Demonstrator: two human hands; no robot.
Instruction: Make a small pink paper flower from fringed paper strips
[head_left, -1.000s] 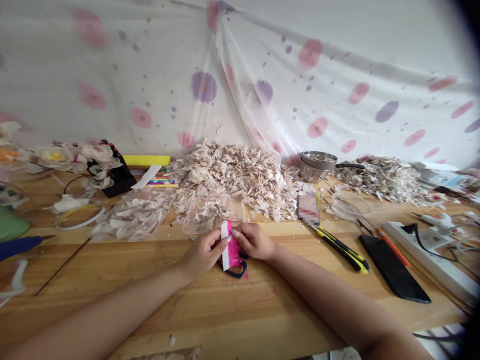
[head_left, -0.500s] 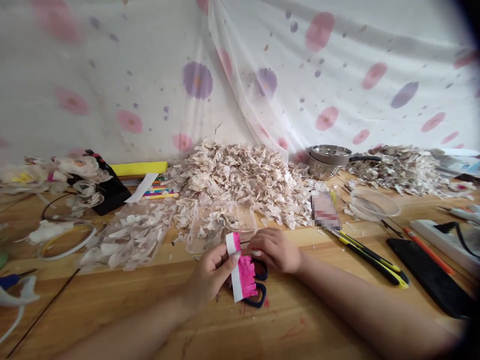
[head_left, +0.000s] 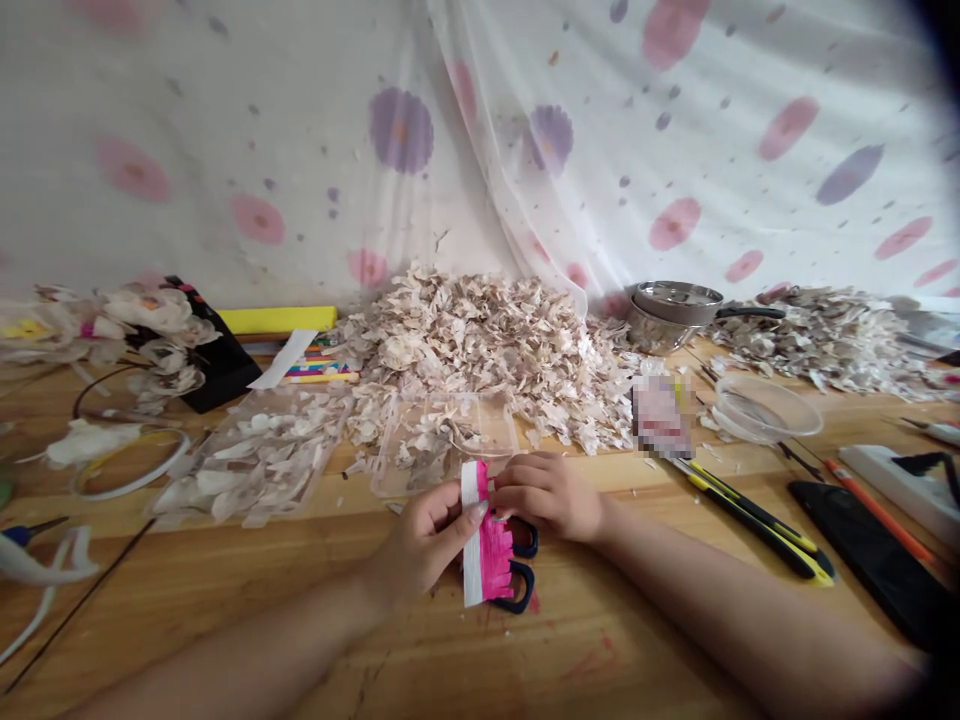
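Observation:
My left hand (head_left: pixel 435 530) pinches a strip of crepe paper (head_left: pixel 495 560), white along its left side and bright pink along its fringed right side. The strip stands upright, thumb lying across its face. At its upper pink edge is my right hand (head_left: pixel 551 497), fingers curled and closed on the fringe; the fingertips are partly hidden. Behind and below the paper, scissors (head_left: pixel 523 590) with dark blue handles rest on the wooden table (head_left: pixel 450 660); their blades are covered by the strip and my left hand.
A big heap of pale dried petals (head_left: pixel 487 350) spreads along the back. Petals fill a clear tray (head_left: pixel 255 460) at left, beside another clear box (head_left: pixel 382 470). To the right lie a utility knife (head_left: pixel 757 520), a black phone (head_left: pixel 855 550) and a metal pot (head_left: pixel 667 325).
My right fingers have moved slightly left, onto the strip's upper pink edge. The strip stands straighter. The camera view has shifted a little.

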